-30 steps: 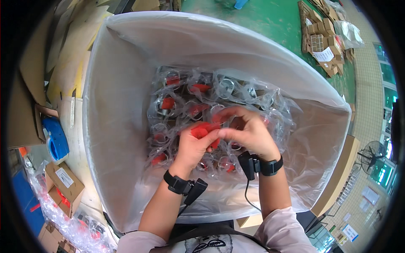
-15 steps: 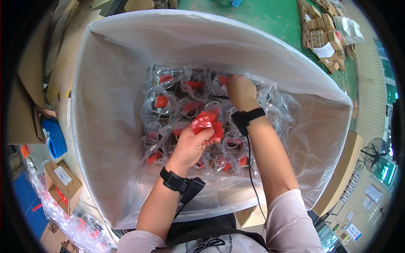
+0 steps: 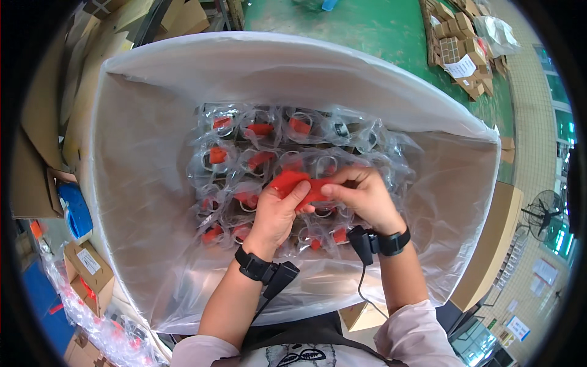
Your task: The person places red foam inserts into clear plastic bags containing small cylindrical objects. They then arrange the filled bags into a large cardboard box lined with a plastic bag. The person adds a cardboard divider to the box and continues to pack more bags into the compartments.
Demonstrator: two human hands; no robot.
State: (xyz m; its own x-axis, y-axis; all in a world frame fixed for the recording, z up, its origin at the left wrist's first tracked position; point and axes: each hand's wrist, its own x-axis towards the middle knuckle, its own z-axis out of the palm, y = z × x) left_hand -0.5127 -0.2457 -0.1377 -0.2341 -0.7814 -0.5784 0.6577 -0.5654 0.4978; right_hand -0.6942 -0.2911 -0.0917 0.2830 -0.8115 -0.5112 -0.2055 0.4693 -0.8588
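Note:
My left hand [image 3: 273, 215] is closed around a small bunch of soft red packets [image 3: 288, 182], its thumb pressed on top. From the right, my right hand [image 3: 372, 199] pinches the end of a red packet [image 3: 317, 189] in that bunch between thumb and fingers. Beneath both hands, rows of clear plastic bags [image 3: 254, 116] hold items with pale rings at the top. Many rings carry a red packet, such as the far-row packet [image 3: 299, 126]. Toward the far right, a bagged ring [image 3: 340, 129] shows dark inside, without red. My hands hide some bags in the middle.
A tall box lined with whitish plastic film [image 3: 140, 183] surrounds the bags, its rim high on all sides. Left of it are a blue container [image 3: 76, 205] and an opened carton [image 3: 88, 269]. Stacked cartons [image 3: 465, 55] stand far right, near a fan [image 3: 543, 214].
My right hand has drawn back from the far row to the red packets in my left hand. A red packet now shows on the far-row ring it left. The view has shifted slightly.

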